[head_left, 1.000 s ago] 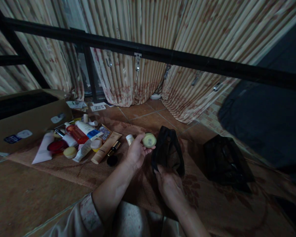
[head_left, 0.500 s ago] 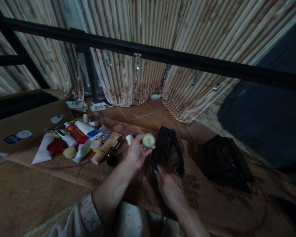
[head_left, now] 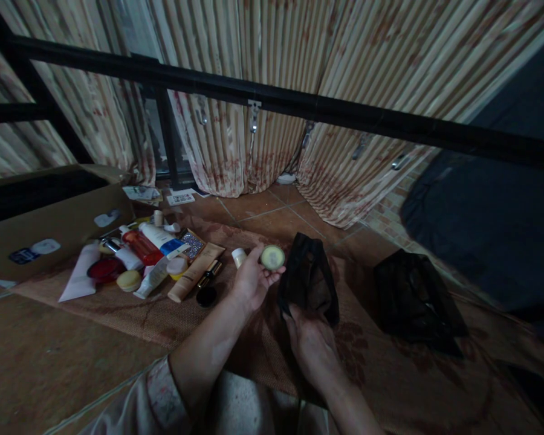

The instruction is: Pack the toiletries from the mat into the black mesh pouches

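Observation:
My left hand (head_left: 250, 283) holds a small round jar (head_left: 272, 258) with a pale yellow-green top, tilted toward me, fingers curled beneath and beside it. Just behind that hand a small bottle with a white cap (head_left: 239, 257) stands on the mat. My right hand (head_left: 312, 338) grips the near edge of a black mesh bag (head_left: 309, 272); its fingertips are partly hidden by the fabric. The bag stands upright, close to the jar but apart from it. Left of my hands lie a beige tube (head_left: 194, 273), a black and gold tube (head_left: 209, 273) and a round black lid-like disc (head_left: 205, 296).
Several cosmetics, among them a red bottle (head_left: 141, 244) and a pink tube (head_left: 80, 275), lie heaped beside a cardboard box (head_left: 72, 226). A second black bag (head_left: 417, 296) rests at right on the patterned mat (head_left: 131, 320). A dark metal bar (head_left: 290, 104) crosses before the curtains (head_left: 272, 42).
The jar has tilted very slightly in my left hand. Both hands and the bag stay in nearly the same place.

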{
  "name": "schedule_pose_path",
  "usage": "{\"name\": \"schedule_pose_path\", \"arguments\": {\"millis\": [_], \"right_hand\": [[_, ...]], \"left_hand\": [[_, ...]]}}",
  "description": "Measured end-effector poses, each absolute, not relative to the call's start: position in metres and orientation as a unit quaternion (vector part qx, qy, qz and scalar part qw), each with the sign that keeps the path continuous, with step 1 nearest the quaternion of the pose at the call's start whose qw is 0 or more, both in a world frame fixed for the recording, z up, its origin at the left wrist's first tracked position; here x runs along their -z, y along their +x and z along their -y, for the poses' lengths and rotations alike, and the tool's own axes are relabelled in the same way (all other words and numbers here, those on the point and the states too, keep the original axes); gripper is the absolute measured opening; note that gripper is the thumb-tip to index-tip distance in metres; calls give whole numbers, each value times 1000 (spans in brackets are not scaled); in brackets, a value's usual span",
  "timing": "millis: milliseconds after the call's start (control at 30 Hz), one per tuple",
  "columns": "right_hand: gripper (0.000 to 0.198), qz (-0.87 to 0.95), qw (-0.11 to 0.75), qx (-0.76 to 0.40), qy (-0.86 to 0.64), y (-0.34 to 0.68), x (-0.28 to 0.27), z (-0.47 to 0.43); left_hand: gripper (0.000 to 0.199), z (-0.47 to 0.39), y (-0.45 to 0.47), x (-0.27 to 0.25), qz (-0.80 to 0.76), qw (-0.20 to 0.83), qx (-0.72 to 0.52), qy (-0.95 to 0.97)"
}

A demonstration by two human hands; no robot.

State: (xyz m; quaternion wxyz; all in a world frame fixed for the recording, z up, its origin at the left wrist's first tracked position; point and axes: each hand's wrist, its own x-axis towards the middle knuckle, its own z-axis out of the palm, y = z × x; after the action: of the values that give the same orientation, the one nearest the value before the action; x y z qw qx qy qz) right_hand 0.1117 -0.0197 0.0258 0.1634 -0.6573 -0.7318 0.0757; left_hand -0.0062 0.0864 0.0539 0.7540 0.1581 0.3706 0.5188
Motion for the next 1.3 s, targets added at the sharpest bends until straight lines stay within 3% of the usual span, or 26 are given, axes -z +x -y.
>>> {"name": "schedule_pose_path", "arguments": {"millis": [267,500,900,1300], "right_hand": [[26,727,156,-76,-664,111,-26,19],[24,722,158,-84,-668,111,-27,19],[24,725,166,-86,-663,111,-26,20],[25,724,159,-82,-666,111,-25,19]], "left_hand": [[38,-84,-5,-53,-353,738,-541,197],[28,-81,-1,-53,-378,686,-568,251],[32,-82,4,-52,-420,628,-586,292],[34,-82,3,-54,-399,641,-593,281]]}}
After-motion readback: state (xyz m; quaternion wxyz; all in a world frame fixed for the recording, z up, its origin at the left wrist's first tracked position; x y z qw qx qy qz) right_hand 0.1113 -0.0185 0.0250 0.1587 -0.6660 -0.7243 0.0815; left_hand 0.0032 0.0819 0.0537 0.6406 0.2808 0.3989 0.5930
